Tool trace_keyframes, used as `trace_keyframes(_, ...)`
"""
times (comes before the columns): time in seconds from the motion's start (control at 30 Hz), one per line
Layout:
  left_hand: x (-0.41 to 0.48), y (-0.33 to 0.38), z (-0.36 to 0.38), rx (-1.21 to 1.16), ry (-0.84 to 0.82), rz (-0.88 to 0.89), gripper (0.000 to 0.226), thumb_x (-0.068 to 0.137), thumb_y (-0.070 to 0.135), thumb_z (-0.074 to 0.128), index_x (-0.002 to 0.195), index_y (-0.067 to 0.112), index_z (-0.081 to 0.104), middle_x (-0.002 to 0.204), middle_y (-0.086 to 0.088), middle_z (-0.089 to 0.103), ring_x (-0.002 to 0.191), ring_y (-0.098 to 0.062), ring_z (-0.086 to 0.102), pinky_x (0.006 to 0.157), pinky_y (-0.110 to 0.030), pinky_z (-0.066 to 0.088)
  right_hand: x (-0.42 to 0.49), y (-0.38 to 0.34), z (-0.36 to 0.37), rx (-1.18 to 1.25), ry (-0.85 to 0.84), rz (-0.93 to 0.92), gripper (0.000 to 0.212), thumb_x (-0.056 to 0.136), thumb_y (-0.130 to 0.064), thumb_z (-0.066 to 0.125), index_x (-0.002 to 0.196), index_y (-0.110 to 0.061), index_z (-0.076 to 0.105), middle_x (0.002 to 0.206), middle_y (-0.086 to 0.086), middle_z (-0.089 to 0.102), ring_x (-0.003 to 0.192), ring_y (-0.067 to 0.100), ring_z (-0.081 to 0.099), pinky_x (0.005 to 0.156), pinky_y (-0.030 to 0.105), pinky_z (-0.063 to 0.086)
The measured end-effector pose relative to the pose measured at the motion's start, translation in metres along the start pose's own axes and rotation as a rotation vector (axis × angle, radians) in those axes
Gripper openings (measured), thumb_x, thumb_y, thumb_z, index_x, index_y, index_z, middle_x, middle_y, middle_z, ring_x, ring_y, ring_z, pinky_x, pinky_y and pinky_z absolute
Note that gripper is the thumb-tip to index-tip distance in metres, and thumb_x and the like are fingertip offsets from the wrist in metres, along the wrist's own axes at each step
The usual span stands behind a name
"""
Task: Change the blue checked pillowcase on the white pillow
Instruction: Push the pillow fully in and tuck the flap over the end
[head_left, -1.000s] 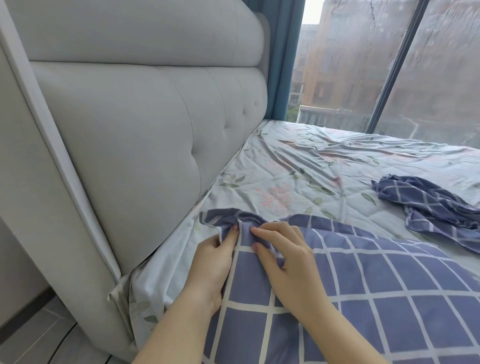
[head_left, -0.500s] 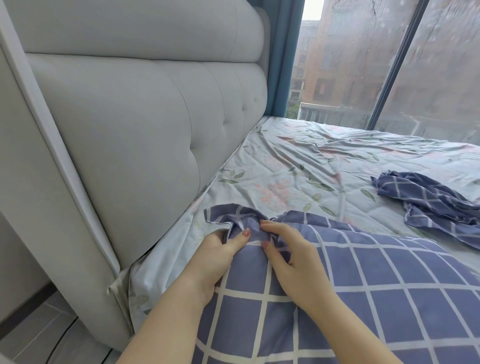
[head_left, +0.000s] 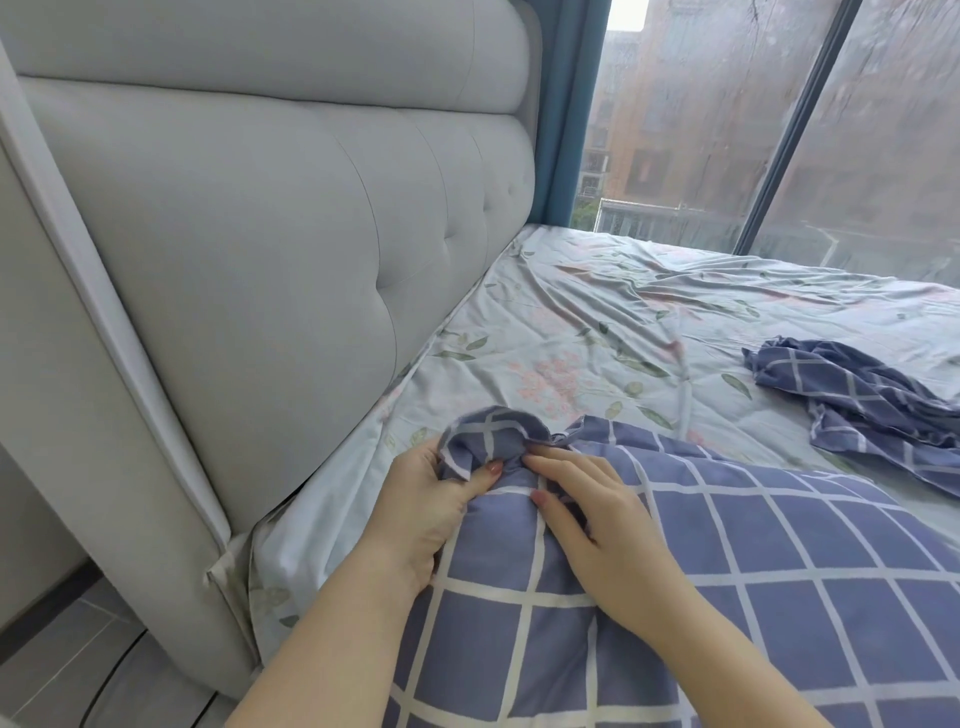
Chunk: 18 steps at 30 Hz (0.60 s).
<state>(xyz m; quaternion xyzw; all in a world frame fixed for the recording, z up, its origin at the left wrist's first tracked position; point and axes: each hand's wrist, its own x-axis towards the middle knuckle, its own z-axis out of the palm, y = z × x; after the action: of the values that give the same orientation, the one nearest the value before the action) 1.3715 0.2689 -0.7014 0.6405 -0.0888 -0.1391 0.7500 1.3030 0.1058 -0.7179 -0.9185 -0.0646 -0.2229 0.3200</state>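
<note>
Two hands work at the near end of the bed, both on the same corner of the blue checked pillowcase (head_left: 675, 597). The left hand (head_left: 426, 499) has its fingers and thumb curled round a bunched flap of the case at that corner. The right hand (head_left: 587, 514) lies just beside it at 3 o'clock, with its fingers nearly straight and pressing down on the cloth, gripping nothing that I can make out. The case is stuffed and plump, so the white pillow is presumably inside it, though none of it shows.

The relation that matters is this: the gathered corner sits at 12 o'clock from both wrists, touching the fingertips, while the bulk of the case runs away toward 4 o'clock, with its long axis roughly along the right forearm. The left hand is the nearer to the loose flap and already has it. I judge that tucking or straightening this corner is the step in hand.

The case rests on a rumpled floral bedsheet (head_left: 597, 322). A second blue checked cloth (head_left: 857, 410) lies crumpled at 2 o'clock, well apart from the hands. A grey padded headboard (head_left: 260, 260) fills 10 o'clock. A teal curtain (head_left: 561, 104) hangs at 12 o'clock beside a rain-streaked window (head_left: 779, 130).
</note>
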Motion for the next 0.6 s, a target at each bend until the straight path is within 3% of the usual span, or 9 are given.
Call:
trace_keyframes(0.1, -0.0004, -0.001, -0.0045, -0.087, -0.056, 0.011, 0.026, 0.086, -0.003, 0.067, 0.111, 0.004, 0.071, 0.106, -0.01, 0.075, 0.103, -0.022, 0.071, 0.088, -0.028, 0.057, -0.0002, 0.0014, 0.002, -0.014, -0.031, -0.023, 0.034, 0.101, -0.027, 0.05, 0.135, -0.027, 0.057, 0.134, -0.033, 0.043, 0.129, -0.021, 0.026, 0.108, 0.005, 0.02)
trace_keyframes(0.27, -0.0007, 0.0012, -0.0041, -0.108, -0.042, -0.05, 0.027, 0.082, 0.004, 0.075, 0.109, 0.006, 0.072, 0.102, -0.009, 0.076, 0.097, -0.021, 0.073, 0.073, -0.02, 0.056, -0.0011, 0.0002, 0.004, -0.039, -0.051, -0.072, 0.041, 0.1, -0.033, 0.043, 0.14, -0.028, 0.053, 0.144, -0.023, 0.045, 0.139, -0.008, 0.028, 0.114, 0.014, 0.022)
trace_keyframes(0.37, -0.0029, 0.0025, 0.0019, -0.08, 0.07, -0.113, 0.022, 0.081, 0.021, 0.079, 0.095, 0.005, 0.074, 0.093, -0.014, 0.076, 0.089, -0.025, 0.074, 0.072, -0.028, 0.061, -0.0016, -0.0017, 0.0029, -0.026, -0.05, -0.069, 0.042, 0.1, -0.031, 0.044, 0.141, -0.027, 0.051, 0.143, -0.024, 0.044, 0.136, -0.012, 0.026, 0.113, 0.011, 0.021)
trace_keyframes(0.47, 0.001, -0.0027, 0.0016, 0.137, 0.128, -0.155, 0.041, 0.083, 0.049, 0.073, 0.092, 0.01, 0.074, 0.085, -0.009, 0.077, 0.086, -0.025, 0.074, 0.084, -0.041, 0.06, -0.0024, -0.0011, 0.0025, -0.018, -0.054, -0.051, 0.04, 0.101, -0.026, 0.047, 0.141, -0.026, 0.051, 0.142, -0.025, 0.044, 0.133, -0.017, 0.024, 0.11, 0.006, 0.02)
trace_keyframes(0.53, 0.0013, -0.0039, 0.0008, 0.162, 0.082, -0.164, 0.029, 0.09, 0.046, 0.066, 0.096, 0.019, 0.075, 0.087, -0.002, 0.078, 0.089, -0.021, 0.074, 0.086, -0.041, 0.059, -0.0029, -0.0001, 0.0022, -0.013, -0.063, -0.04, 0.04, 0.101, -0.023, 0.05, 0.141, -0.025, 0.051, 0.142, -0.025, 0.044, 0.132, -0.018, 0.024, 0.11, 0.006, 0.02)
trace_keyframes(0.6, 0.0024, -0.0042, 0.0, 0.1, 0.033, -0.157, 0.015, 0.095, 0.028, 0.064, 0.099, 0.018, 0.075, 0.094, -0.004, 0.077, 0.094, -0.022, 0.073, 0.088, -0.038, 0.058, -0.0031, 0.0002, 0.0017, -0.012, -0.078, -0.034, 0.04, 0.101, -0.024, 0.05, 0.141, -0.025, 0.051, 0.142, -0.025, 0.044, 0.133, -0.015, 0.026, 0.111, 0.009, 0.021)
